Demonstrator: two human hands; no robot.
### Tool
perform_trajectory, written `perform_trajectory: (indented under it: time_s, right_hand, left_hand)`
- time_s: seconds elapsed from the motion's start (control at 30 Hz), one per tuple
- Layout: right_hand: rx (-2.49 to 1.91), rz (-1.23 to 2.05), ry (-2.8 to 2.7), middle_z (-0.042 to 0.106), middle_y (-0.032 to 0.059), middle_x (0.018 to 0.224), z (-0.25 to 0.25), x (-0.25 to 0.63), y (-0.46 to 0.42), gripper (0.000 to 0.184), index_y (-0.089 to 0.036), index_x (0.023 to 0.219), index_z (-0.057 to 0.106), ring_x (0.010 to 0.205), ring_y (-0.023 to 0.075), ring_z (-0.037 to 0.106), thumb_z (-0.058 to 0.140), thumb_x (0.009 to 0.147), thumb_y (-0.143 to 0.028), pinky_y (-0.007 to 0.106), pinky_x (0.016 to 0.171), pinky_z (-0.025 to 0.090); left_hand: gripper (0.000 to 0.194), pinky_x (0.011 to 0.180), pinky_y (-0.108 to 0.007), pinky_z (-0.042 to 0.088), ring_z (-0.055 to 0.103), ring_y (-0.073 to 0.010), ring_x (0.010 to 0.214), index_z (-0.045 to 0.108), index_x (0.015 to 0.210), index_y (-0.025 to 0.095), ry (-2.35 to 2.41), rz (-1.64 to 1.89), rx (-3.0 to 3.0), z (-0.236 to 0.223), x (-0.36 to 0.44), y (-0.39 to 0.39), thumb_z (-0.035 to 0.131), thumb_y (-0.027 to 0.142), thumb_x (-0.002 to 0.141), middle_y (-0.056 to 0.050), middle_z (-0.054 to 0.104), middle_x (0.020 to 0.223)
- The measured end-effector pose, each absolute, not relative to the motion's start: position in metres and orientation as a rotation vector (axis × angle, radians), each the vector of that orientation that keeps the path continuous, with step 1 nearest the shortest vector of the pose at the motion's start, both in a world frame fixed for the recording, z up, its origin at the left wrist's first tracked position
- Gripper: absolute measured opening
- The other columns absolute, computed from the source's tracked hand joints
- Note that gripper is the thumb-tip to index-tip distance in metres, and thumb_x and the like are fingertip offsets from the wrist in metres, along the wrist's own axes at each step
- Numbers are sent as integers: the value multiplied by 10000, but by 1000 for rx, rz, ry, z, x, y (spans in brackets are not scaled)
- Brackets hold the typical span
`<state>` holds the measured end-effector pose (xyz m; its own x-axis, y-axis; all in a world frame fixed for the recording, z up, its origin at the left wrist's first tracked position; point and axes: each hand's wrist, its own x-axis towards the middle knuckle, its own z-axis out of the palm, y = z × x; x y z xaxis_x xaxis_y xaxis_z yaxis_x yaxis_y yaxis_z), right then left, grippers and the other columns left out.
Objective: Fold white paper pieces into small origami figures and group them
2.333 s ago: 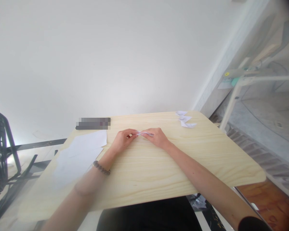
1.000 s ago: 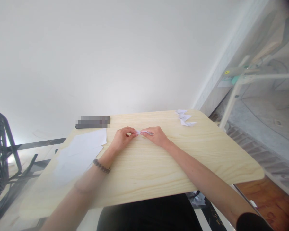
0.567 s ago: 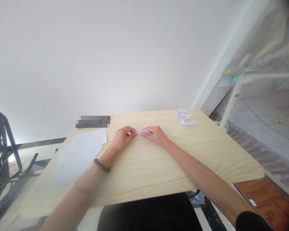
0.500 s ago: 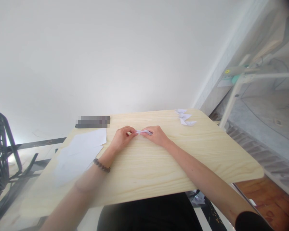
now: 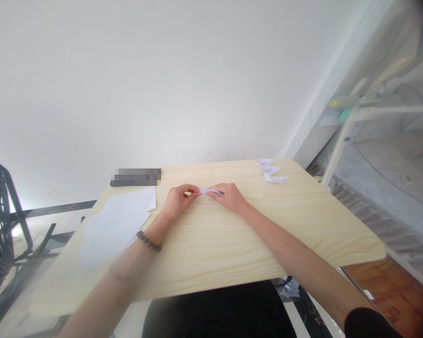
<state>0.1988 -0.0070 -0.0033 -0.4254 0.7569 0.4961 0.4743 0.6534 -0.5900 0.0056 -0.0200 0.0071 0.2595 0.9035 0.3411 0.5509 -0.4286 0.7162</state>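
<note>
Between my two hands is a small piece of folded white paper (image 5: 204, 191), held just above or on the tabletop; I cannot tell which. My left hand (image 5: 179, 201) pinches its left end between thumb and fingertips. At the other end, my right hand (image 5: 230, 197) grips it, with the fingers covering part of the paper. Several folded paper shapes (image 5: 270, 171) with pointed ends lie close together at the back right of the table.
Flat white sheets (image 5: 121, 220) lie on the left of the light wooden table (image 5: 211, 258). Behind them is a dark, pixelated object (image 5: 136, 178). A black chair (image 5: 7, 202) stands at the left, a white metal frame (image 5: 338, 150) at the right.
Both hands stay almost where they were, still on the folded paper. The paper looks slightly flatter between the fingers now.
</note>
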Motion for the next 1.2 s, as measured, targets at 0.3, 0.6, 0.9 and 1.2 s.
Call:
perform_trajectory:
  time_s: [0.3,0.6,0.9,1.2]
  right_hand:
    - [-956,466,-2105,673,6,820,-4,198,-7,231,-208,821,664,714,120,590,488,786,-354,208,647,406]
    - [-950,481,-2108,668,0,815,-3,198,-8,216,-208,812,651,724,118,584,480,794,-337,207,654,394]
    - [-1020,495,-2070,651,-21,746,-2,198,-9,201,-208,838,626,642,93,553,499,775,-351,191,608,365]
    - [-1085,489,-2053,642,-16,739,-3,198,-8,208,-200,836,612,623,95,537,500,767,-360,191,588,353]
  left_hand:
    - [229,666,-252,467,578,-146,734,617,804,186,1279,977,2118,10,6,-21,469,359,776,-21,648,795]
    - [199,647,-244,459,577,-136,717,586,846,193,1285,1022,2090,9,6,-20,495,349,764,-11,635,771]
    - [198,642,-238,471,581,-129,681,573,754,180,1342,1025,2066,9,6,-21,517,369,751,-8,637,746]
    - [226,625,-224,489,582,-122,691,585,758,174,1293,1008,2055,8,6,-22,534,392,733,-9,639,775]
